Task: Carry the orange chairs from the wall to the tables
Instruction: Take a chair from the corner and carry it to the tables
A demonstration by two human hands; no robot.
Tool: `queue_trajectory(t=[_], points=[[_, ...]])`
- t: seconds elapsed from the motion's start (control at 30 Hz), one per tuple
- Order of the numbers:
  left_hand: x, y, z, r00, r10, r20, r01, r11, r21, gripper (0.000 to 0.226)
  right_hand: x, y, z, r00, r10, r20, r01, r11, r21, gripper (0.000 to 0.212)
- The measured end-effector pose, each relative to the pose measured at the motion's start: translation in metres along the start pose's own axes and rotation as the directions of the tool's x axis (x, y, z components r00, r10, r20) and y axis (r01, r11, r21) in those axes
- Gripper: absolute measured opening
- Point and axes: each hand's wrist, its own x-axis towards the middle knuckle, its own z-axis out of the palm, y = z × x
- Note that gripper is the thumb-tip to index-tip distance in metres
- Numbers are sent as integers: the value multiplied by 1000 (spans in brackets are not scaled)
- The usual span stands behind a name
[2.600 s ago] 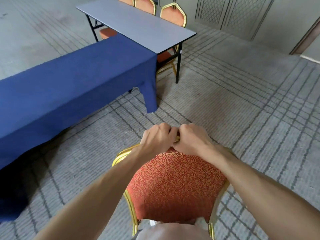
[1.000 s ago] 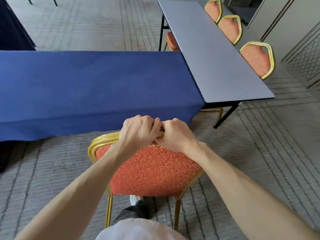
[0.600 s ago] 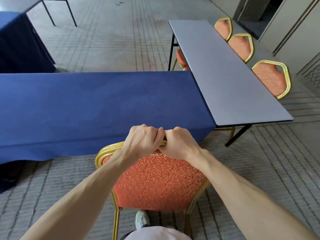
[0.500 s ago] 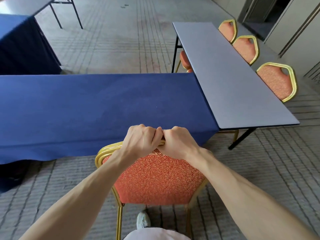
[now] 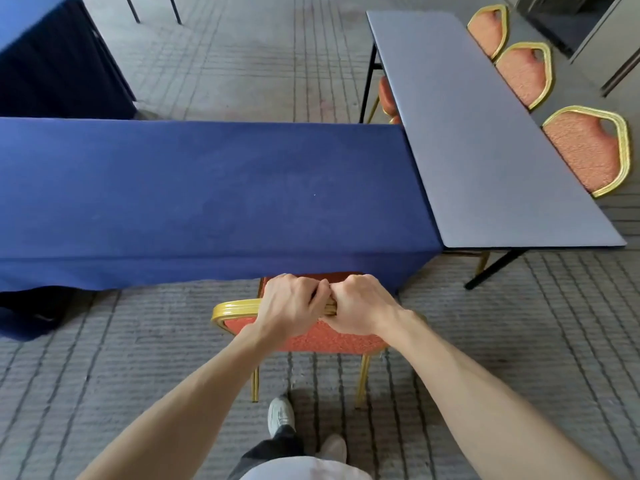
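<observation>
Head view: left hand (image 5: 291, 306) and right hand (image 5: 363, 304) knuckle to knuckle, both clamped on gold top rail of orange chair (image 5: 325, 341). Chair dead ahead, neither hand nearer. Seat front at near edge of blue-draped counter (image 5: 207, 188). Likely straight push in.

The floor is covered by a grey carpet (image 5: 519, 341) crossed by darker lines that form a loose grid. A white shoe (image 5: 280, 414) is seen planted on it near the lower edge, with a dark trouser leg (image 5: 270, 452) rising from it. A second shoe (image 5: 333, 446) is set just beside and slightly behind, and a pale garment (image 5: 304, 471) is cut off by the bottom edge. In the upper right corner a dark doorway (image 5: 561, 19) is bordered by grey panelling (image 5: 616, 39).
</observation>
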Motion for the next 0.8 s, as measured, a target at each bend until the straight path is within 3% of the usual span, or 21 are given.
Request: queue_trajectory(t=[0.17, 0.3, 0.53, 0.8], points=[[-5, -1, -1, 999, -36, -19, 36, 998, 41, 52, 0, -1, 8, 997, -50, -53, 53, 997, 63, 27], [-6, -3, -4, 1000, 16, -13, -17, 999, -37, 48, 10, 8, 17, 990, -58, -126, 63, 997, 38, 25], [21, -7, -2, 999, 43, -32, -43, 999, 13, 55, 24, 16, 6, 975, -53, -215, 59, 998, 22, 30], [36, -11, 0, 996, 36, -85, -36, 999, 3, 58, 36, 8, -14, 986, 157, 50, -160, 985, 68, 41]])
